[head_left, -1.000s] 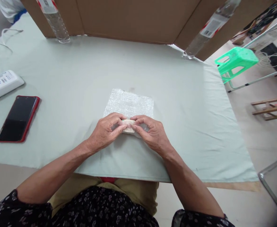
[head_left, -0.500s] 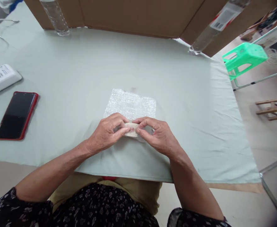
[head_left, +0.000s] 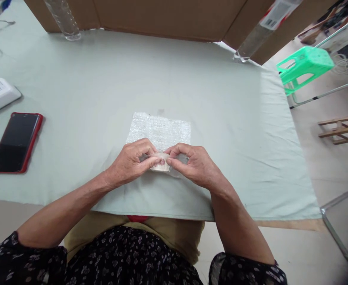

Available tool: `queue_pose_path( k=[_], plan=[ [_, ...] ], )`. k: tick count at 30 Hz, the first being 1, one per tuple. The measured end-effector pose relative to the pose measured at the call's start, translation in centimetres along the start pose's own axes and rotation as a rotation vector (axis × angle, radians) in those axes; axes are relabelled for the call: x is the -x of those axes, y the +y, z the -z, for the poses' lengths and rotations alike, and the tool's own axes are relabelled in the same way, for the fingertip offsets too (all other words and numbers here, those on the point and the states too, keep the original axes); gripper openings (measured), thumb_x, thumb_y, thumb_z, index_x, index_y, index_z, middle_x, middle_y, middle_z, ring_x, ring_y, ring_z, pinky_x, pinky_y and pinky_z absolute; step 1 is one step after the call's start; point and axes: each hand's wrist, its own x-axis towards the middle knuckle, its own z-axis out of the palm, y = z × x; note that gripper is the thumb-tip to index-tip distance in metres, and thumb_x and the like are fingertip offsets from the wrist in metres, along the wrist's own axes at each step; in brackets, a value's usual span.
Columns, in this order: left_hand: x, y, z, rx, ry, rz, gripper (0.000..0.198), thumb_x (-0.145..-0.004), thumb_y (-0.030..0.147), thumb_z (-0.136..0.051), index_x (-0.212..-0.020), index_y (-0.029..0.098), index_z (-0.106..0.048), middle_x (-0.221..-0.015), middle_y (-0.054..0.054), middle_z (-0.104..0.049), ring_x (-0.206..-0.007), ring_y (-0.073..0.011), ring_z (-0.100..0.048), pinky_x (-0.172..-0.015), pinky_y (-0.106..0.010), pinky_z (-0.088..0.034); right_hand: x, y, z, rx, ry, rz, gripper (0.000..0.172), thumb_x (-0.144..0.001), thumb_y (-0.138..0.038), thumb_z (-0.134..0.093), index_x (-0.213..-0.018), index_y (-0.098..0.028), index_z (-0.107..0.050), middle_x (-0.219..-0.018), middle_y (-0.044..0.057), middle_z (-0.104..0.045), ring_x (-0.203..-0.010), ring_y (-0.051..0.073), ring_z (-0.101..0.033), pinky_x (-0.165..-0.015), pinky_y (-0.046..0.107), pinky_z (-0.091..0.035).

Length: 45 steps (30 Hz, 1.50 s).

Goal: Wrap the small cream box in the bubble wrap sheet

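Observation:
A sheet of bubble wrap lies flat on the table, its near end under my hands. At that end is a small pale, cream-coloured block, partly covered by the film and by my fingers; its exact kind is not clear. My left hand pinches the block and the wrap from the left, thumb on the near side. From the right, my right hand pinches the wrap's edge over the block with thumb and forefinger. The two thumb tips nearly meet.
A phone in a red case and a white packet lie at the left. Behind stands a brown cardboard panel with a clear bottle and a labelled bottle before it. A green stool is beyond the table's right edge.
The near edge of the bubble wrap is now pulled up over the block, which showed more bare surface before. Both hands stay pinched there. The whole view has shifted slightly.

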Motion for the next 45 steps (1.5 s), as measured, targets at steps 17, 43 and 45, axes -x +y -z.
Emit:
queue_pose_path(
  k=[17, 43, 45],
  plan=[
    [-0.3, -0.2, 0.0, 0.048, -0.049, 0.132, 0.022, -0.084, 0.026, -0.075, -0.069, 0.017, -0.062, -0.08, -0.001, -0.067, -0.071, -0.0119, -0.059, -0.064, -0.025, -0.044, -0.4, 0.6, 2.0, 0.135, -0.118, -0.092, 0.022, -0.086, -0.035, -0.066, -0.07, -0.02, -0.062, -0.067, -0.002, -0.064, -0.064, 0.013, -0.056, -0.059, 0.027, -0.037],
    [0.2, 0.0, 2.4, 0.007, -0.095, 0.253, 0.025, -0.076, 0.028, -0.068, -0.1, 0.02, -0.066, -0.092, -0.003, -0.069, -0.084, -0.0171, -0.064, -0.072, -0.029, -0.051, -0.1, -1.0, 0.0, 0.406, -0.097, 0.412, 0.017, -0.096, -0.027, -0.059, -0.105, -0.024, -0.072, -0.103, 0.005, -0.071, -0.098, 0.02, -0.064, -0.089, 0.036, -0.041],
    [0.8, 0.0, 2.9, -0.031, -0.057, 0.324, 0.028, -0.078, 0.029, -0.064, -0.105, 0.02, -0.065, -0.081, 0.0, -0.065, -0.07, -0.0144, -0.06, -0.061, -0.026, -0.047, -0.1, -1.0, -0.2, 0.436, -0.115, 0.422, 0.02, -0.096, -0.03, -0.059, -0.111, -0.025, -0.071, -0.103, 0.005, -0.07, -0.097, 0.021, -0.062, -0.088, 0.036, -0.041]
  ],
)
